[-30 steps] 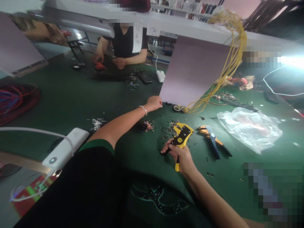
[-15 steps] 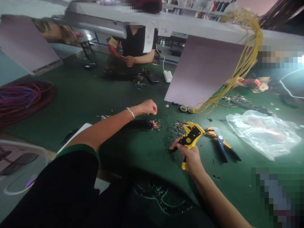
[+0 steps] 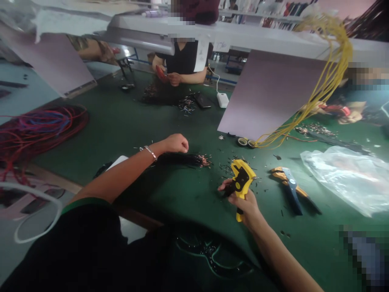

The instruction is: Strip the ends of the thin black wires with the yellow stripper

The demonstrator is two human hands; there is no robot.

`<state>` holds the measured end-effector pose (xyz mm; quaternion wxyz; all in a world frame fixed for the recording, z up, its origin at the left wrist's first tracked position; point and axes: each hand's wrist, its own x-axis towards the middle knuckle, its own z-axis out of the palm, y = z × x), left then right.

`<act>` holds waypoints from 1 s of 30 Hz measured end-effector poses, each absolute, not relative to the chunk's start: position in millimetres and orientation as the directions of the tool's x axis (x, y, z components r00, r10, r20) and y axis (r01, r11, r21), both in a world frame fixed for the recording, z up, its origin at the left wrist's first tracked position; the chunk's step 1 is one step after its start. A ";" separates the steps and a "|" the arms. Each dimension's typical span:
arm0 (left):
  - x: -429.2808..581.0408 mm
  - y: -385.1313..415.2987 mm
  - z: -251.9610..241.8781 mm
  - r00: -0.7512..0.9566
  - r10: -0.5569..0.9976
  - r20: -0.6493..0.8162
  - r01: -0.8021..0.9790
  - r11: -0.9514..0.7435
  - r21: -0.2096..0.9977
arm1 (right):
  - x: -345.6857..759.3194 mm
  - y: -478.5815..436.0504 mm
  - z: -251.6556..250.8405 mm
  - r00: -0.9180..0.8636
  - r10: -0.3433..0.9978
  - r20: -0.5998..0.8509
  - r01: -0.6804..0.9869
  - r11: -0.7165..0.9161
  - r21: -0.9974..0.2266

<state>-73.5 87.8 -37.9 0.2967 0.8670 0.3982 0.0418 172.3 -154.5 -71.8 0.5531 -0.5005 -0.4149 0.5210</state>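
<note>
Right hand (image 3: 244, 205): fingers (image 3: 226, 185) closed around the grip of a yellow automatic wire stripper (image 3: 241, 178), long axis roughly near-far, head up and tilted far. Left hand (image 3: 176, 143) is curled; can't tell if it pinches anything. It sits just far of a bundle of black wires (image 3: 179, 159) lying left-right on the green table mat (image 3: 91, 150), copper ends pointing right toward the stripper. Left hand is nearer the bundle.

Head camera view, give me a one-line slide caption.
A right hand grips a yellow wire stripper over a green mat, the left hand near a bundle of copper-tipped black wires.
</note>
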 end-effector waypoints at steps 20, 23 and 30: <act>-102.1 57.1 -42.4 0.694 0.709 -0.122 0.709 -0.646 0.282 | 169.6 -150.3 -60.7 0.197 0.975 -0.106 -0.218 -0.062 -0.974; -102.8 55.0 -40.4 0.712 0.693 -0.117 0.698 -0.677 0.235 | 170.1 -150.0 -60.0 0.201 0.974 -0.108 -0.220 -0.063 -0.973; -106.2 36.0 -40.1 0.730 0.683 0.008 0.674 -0.722 0.158 | 171.6 -149.9 -63.4 0.193 0.974 -0.122 -0.220 -0.078 -0.972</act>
